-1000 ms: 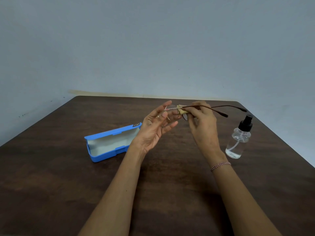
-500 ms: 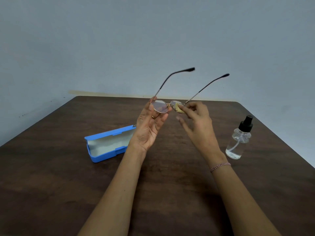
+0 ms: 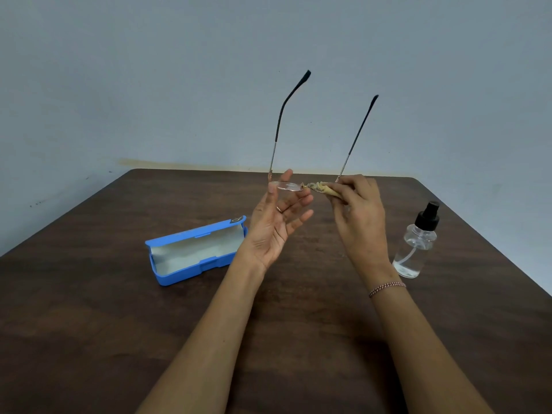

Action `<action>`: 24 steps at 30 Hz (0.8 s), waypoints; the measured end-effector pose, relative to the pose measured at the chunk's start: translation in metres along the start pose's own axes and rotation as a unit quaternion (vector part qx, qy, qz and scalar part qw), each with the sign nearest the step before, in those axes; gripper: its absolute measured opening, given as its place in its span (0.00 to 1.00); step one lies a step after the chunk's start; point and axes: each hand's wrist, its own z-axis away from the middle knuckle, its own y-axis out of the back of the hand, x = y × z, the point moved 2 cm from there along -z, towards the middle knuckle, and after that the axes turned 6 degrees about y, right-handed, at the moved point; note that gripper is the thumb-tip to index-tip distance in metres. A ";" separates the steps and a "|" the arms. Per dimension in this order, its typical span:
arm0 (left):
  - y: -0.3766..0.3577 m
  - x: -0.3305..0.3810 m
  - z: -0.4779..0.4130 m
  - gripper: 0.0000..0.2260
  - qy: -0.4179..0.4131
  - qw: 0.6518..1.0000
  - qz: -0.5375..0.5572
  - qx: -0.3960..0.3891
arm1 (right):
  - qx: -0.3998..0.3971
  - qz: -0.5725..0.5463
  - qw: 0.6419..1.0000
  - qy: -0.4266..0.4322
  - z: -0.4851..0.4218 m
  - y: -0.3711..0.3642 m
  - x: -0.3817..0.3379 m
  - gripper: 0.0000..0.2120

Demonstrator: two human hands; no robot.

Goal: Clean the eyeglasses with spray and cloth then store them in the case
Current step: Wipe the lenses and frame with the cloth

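Spanning the lower view, a dark brown wood-grain worktop [image 3: 119,324] butts against a plain pale grey-blue wall [image 3: 149,85]. A yellowish stain runs along the join at the far edge.

The eyeglasses [image 3: 288,186] are held above mid-worktop, lenses roughly level and both temples pointing up. The left hand [image 3: 273,231] is palm up, its grip pinching the rim of the lens nearer the case between thumb and forefinger. Its other fingers are spread loose, and one carries a ring [image 3: 278,209]. The right hand [image 3: 358,216] has its grip clamped on a tan cloth [image 3: 327,189] wrapped over the other lens. A bracelet [image 3: 386,287] is on that wrist.

The blue case [image 3: 191,252] lies open on the worktop, just left of the left wrist, pale lining exposed. The clear spray bottle [image 3: 413,249], with a black pump, stands upright near the right wrist, not touching it.
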 end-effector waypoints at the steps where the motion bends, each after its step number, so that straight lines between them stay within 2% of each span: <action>1: -0.002 -0.002 -0.001 0.27 -0.006 1.000 -0.020 0.000 | 0.004 -0.006 1.000 -0.006 0.000 0.000 0.000 0.09; 5: -0.009 -0.019 -0.004 0.28 0.010 0.997 -0.072 0.024 | 0.019 -0.022 0.999 -0.017 0.000 -0.001 0.001 0.09; 8: -0.016 -0.026 -0.009 0.25 0.053 0.997 -0.044 0.035 | -0.001 -0.029 0.999 -0.019 0.002 -0.004 0.001 0.12; 13: -0.016 -0.023 -0.020 0.16 0.038 0.998 0.029 0.033 | -0.015 -0.040 0.999 -0.017 0.005 -0.010 -0.001 0.11; 20: -0.008 -0.024 -0.023 0.16 0.042 0.997 0.035 0.046 | -0.031 -0.045 0.998 -0.009 0.007 -0.016 -0.004 0.12; 24: -0.001 -0.021 -0.023 0.17 0.021 0.998 0.055 0.039 | -0.055 -0.125 0.991 0.002 0.005 -0.015 -0.008 0.14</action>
